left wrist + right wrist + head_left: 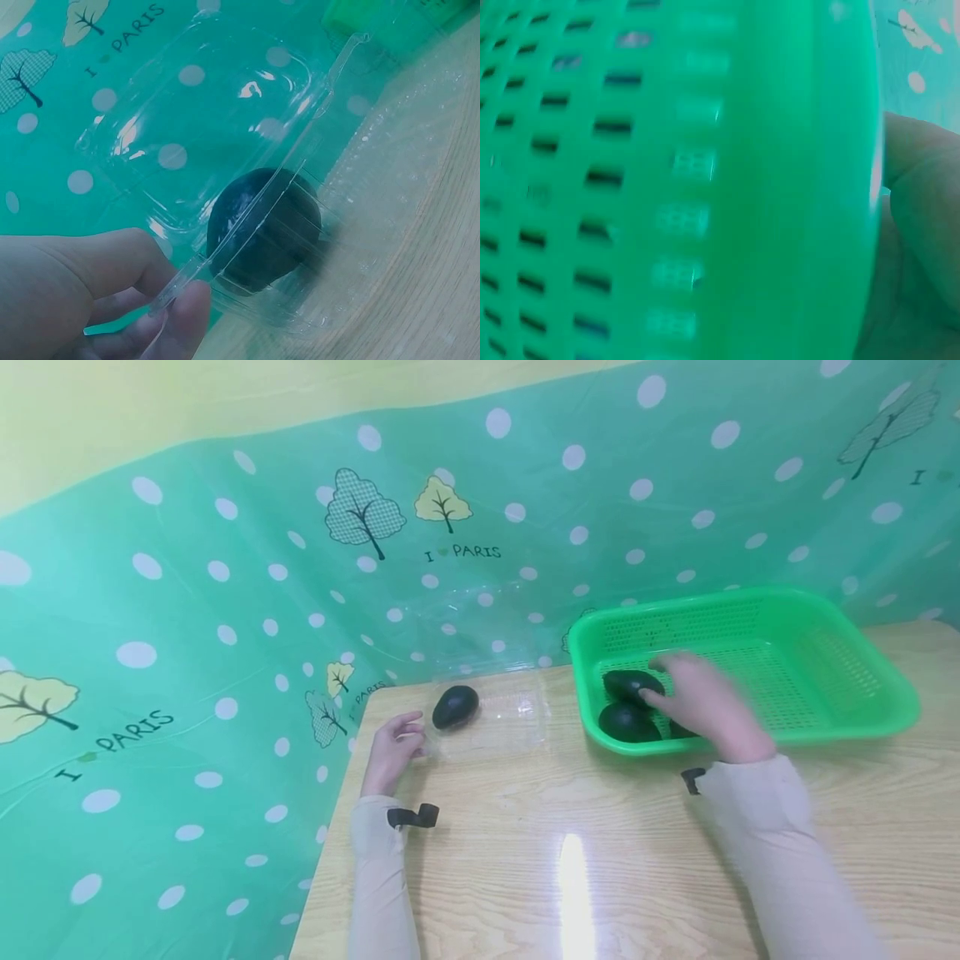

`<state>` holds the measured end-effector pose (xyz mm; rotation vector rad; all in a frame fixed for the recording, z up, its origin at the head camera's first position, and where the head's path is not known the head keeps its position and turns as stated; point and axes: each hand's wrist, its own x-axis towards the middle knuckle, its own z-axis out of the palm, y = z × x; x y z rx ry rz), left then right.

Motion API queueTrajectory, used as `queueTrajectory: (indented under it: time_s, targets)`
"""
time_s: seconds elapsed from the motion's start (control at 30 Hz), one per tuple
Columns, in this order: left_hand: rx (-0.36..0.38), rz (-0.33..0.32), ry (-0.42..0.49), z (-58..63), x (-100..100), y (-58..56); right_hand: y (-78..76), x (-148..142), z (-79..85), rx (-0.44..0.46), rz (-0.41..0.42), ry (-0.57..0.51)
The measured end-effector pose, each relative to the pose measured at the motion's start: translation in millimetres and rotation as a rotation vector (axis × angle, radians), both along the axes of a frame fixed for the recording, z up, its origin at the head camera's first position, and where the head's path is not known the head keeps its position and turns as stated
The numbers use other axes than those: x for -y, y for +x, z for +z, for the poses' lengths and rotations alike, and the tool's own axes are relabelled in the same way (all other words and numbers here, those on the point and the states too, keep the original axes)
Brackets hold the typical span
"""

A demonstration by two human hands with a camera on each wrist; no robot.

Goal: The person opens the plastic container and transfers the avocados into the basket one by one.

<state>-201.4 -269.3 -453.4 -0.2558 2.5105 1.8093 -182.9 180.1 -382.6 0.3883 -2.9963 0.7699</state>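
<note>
My left hand (393,753) pinches the rim of a clear plastic clamshell box (180,289) between thumb and fingers. One dark avocado (455,707) lies in the box's left end, and the transparent lid (191,112) stands raised behind it. Over the left part of a green basket (873,702), my right hand (701,697) reaches down with thumb and forefinger spread at an avocado (632,683). Another avocado (628,723) sits just in front of that one. A third dark piece (678,730) is mostly hidden under the hand. The basket wall covers much of the right hand in the right wrist view.
Box and basket stand on a light wooden table (495,843), the basket to the right. Behind them hangs a green dotted cloth (247,693) printed with trees. The basket's perforated side (600,180) fills most of the right wrist view.
</note>
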Motion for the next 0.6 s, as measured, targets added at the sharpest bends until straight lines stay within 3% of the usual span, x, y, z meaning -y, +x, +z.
queueTrajectory:
  time_s: [0.4,0.6]
  targets:
    - [-0.008,0.001,-0.005,1.3,-0.6,-0.7,-5.5,41.0,5.4,-0.143,0.026,-0.038]
    - [-0.010,0.002,0.005,-0.6,0.0,-1.4,-8.5,59.7,5.8,-0.150,0.050,-0.045]
